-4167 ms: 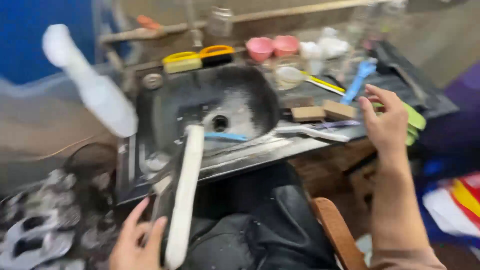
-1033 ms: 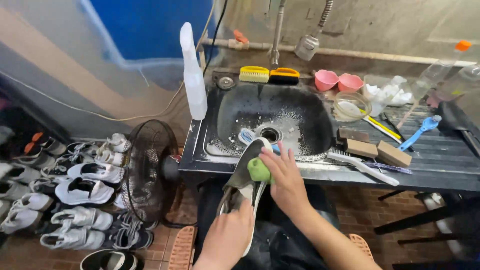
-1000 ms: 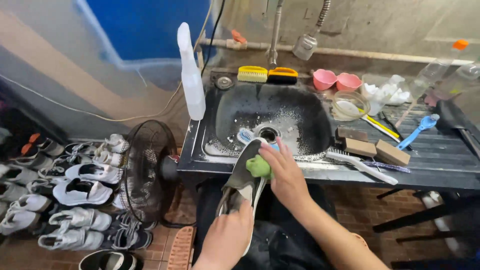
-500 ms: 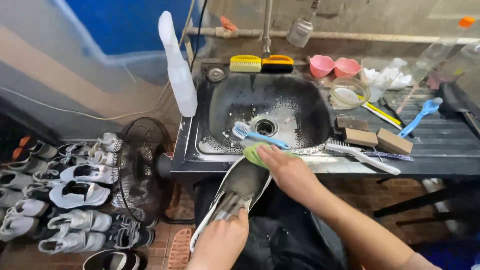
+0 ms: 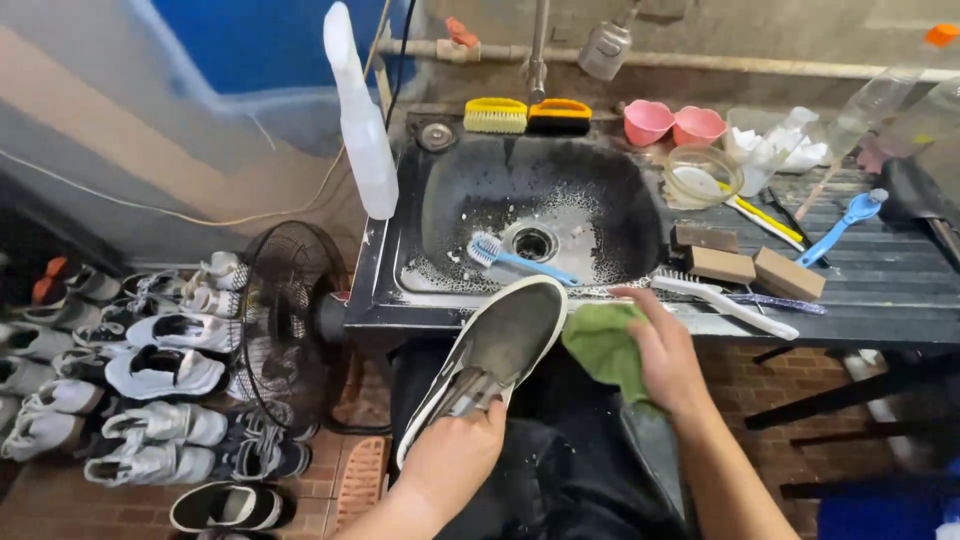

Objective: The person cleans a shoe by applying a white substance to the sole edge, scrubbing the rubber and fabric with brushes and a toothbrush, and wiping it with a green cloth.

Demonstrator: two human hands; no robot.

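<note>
Now the right hand [image 5: 665, 355], fingers clutching a green cloth [image 5: 605, 345], has lifted off the grey shoe [image 5: 500, 350]; the left hand [image 5: 455, 455] still grips its heel, sole up.

i'm looking at a shoe-cleaning workshop. a dark sink [image 5: 640, 175] with suds round the drain is set in a worn counter [image 5: 880, 290]. scrub brushes [image 5: 527, 115], a toothbrush [image 5: 520, 262], wood blocks [image 5: 750, 268] and a spray bottle [image 5: 360, 120] crowd it. rows of sneakers [image 5: 130, 370] sit on the brick floor [image 5: 350, 480] by a fan [image 5: 290, 330].
</note>
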